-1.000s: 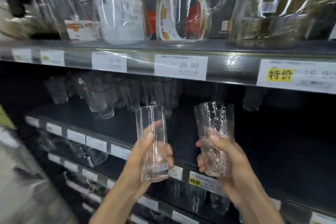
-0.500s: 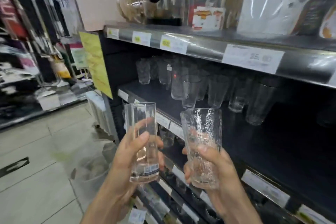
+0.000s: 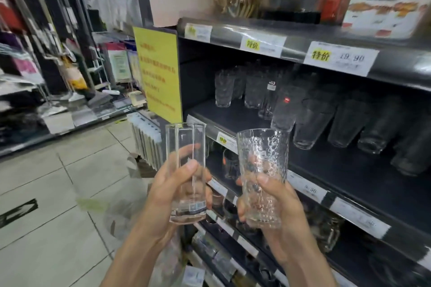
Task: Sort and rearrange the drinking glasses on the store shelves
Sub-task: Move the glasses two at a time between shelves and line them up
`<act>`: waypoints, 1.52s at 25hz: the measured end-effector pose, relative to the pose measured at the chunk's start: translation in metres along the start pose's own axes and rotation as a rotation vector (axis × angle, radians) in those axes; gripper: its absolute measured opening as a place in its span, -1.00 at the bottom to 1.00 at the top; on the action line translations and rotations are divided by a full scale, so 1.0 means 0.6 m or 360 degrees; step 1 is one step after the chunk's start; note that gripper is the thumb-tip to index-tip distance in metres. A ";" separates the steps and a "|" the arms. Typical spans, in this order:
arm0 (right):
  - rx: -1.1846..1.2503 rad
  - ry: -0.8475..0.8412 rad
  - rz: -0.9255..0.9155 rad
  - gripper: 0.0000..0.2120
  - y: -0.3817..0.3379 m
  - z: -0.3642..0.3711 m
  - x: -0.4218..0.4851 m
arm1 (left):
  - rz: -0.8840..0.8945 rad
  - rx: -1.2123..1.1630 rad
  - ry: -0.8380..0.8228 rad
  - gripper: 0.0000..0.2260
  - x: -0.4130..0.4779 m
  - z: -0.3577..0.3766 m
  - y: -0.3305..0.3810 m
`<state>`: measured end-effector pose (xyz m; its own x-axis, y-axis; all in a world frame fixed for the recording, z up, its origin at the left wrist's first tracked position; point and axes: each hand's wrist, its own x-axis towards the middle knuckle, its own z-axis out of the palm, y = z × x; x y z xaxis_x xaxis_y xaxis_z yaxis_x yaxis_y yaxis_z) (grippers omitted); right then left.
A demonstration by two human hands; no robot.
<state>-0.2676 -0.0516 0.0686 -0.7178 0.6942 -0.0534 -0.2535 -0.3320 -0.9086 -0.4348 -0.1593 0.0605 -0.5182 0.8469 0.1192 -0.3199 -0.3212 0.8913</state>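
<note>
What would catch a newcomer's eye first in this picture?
Two glasses are held up mid-picture: a smooth glass in the left hand, a dimpled glass in the right hand. Behind them, a yellow sign hangs left of a row of glasses on the shelf.

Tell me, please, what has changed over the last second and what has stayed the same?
The camera view swung left: the shelf, first seen head-on, now sits to the right, and the yellow sign and tiled floor have come into view. Nothing was picked up or let go. The left hand still grips the smooth glass and the right hand the textured glass, both upright, side by side.
</note>
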 end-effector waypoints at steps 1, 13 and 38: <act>-0.0015 0.0032 -0.0012 -0.01 0.003 0.009 0.007 | -0.0019 -0.0008 -0.0022 -0.49 0.011 -0.012 0.002; -0.0250 0.0559 -0.0208 -0.12 -0.016 -0.055 0.089 | -0.0190 -0.0058 -0.0399 -0.44 0.190 -0.013 -0.031; -0.0780 0.1710 -0.0742 -0.44 -0.063 -0.180 0.160 | -0.0489 0.0123 -0.1023 -0.44 0.461 0.055 -0.127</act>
<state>-0.2569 0.0969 0.0530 0.3184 0.9239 0.2122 0.0913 0.1930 -0.9770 -0.5276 0.1136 0.0398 0.1634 0.9840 0.0710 -0.3071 -0.0176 0.9515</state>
